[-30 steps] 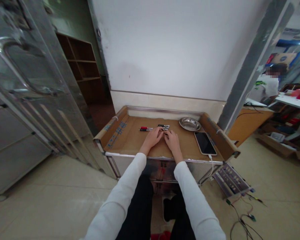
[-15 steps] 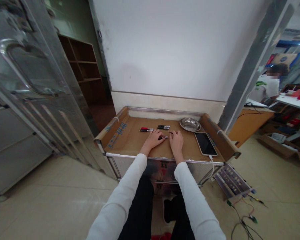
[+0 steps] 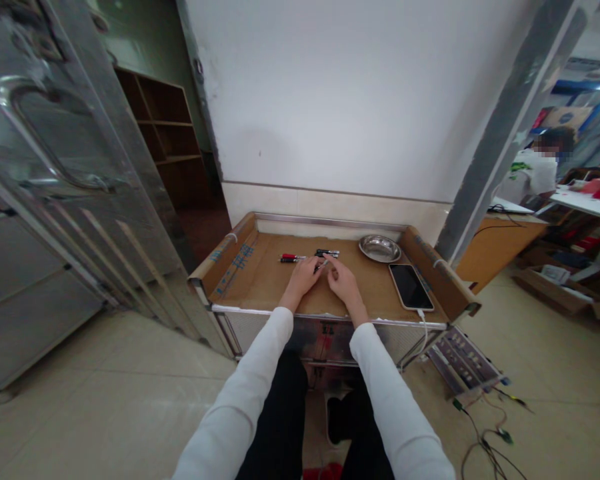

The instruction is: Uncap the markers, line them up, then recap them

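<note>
1. Hands drawn back together since half a second ago: left hand [image 3: 304, 275] and right hand [image 3: 341, 279] now pinch one black marker [image 3: 322, 265] between fingertips, lifted just over worktop [image 3: 265, 280].
2. Looks like cap being handled; too small to tell.
3. Beyond: red marker [image 3: 291, 257], black markers [image 3: 327, 253].
4. Right: steel bowl [image 3: 379, 248], phone [image 3: 411, 286] on cable. Nothing blocking.

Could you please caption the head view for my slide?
Both hands, left hand and right hand, handle a marker over a cardboard-lined cart.

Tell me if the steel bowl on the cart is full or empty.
Empty: the steel bowl shows only its bare shiny inside, standing upright on the cardboard-lined cart beside the phone.
</note>
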Tool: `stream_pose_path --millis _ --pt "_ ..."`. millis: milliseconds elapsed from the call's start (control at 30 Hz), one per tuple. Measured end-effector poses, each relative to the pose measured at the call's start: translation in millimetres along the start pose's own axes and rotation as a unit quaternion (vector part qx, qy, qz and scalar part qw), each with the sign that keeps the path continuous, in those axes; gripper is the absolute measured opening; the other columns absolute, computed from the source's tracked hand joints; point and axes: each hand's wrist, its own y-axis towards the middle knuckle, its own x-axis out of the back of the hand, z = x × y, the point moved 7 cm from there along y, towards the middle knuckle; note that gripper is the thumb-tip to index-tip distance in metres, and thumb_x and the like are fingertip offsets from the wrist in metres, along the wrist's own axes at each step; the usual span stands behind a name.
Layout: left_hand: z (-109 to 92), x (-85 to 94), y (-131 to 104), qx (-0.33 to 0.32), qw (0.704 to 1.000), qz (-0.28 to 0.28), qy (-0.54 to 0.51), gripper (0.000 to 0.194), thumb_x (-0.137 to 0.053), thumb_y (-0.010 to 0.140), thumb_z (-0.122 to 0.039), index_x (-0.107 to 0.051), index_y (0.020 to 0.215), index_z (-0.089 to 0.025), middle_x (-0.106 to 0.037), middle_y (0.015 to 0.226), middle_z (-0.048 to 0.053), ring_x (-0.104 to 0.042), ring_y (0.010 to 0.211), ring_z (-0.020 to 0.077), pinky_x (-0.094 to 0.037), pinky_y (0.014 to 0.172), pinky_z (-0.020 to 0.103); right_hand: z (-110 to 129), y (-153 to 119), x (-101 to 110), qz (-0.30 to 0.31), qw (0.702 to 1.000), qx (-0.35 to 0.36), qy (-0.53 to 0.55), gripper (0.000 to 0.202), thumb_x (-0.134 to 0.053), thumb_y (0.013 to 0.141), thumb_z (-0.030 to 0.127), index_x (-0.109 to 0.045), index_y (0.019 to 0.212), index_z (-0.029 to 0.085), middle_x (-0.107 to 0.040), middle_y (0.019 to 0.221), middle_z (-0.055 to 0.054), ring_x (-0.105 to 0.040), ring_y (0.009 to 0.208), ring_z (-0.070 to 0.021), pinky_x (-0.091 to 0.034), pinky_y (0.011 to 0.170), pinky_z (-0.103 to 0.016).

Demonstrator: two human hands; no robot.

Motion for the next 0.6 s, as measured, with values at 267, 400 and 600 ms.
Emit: stream_pose_path --millis 267,400,600 --pt "17 23.3 -11 0.167 0.972 -0.115 0.120 0.021 -0.041 0.095 -0.030 -0.057 0.102 -0.018 -0.065 0.102 0.010 -0.055 0.100 0.0256 -0.041 0.089 0.039 -6 0 -9 -0.001 1.000 0.012 0.021 0.061 -0.040 0.084 0.014 -0.034 0.145 0.017 -0.047 0.142 -0.009 -0.044 0.130 -0.0176 -0.035 0.110 -0.035" --pt "26 22.5 -16 0.223 0.957 -0.108 0.150 0.021 -0.037 0.095 -0.023 -0.055 0.101 -0.014 -0.062 0.104 0.014 -0.053 0.102 0.0272 -0.042 0.090 0.039 -21 0 -19 0.024 0.994 -0.048 -0.095 0.046 -0.042 0.086 0.017 -0.053 0.131 0.012 -0.043 0.144 -0.014 -0.039 0.133 -0.0235 -0.033 0.111 -0.039" --pt "33 17.4 -20 0.251 0.952 -0.103 0.139 0.024 -0.033 0.090 -0.013 -0.053 0.102 -0.007 -0.057 0.107 0.021 -0.054 0.102 0.0282 -0.042 0.089 0.040 -24 -1 -23 0.070 0.973 -0.095 -0.198 0.050 -0.042 0.091 0.026 -0.042 0.141 0.023 -0.036 0.149 -0.011 -0.039 0.132 -0.0243 -0.034 0.107 -0.040"
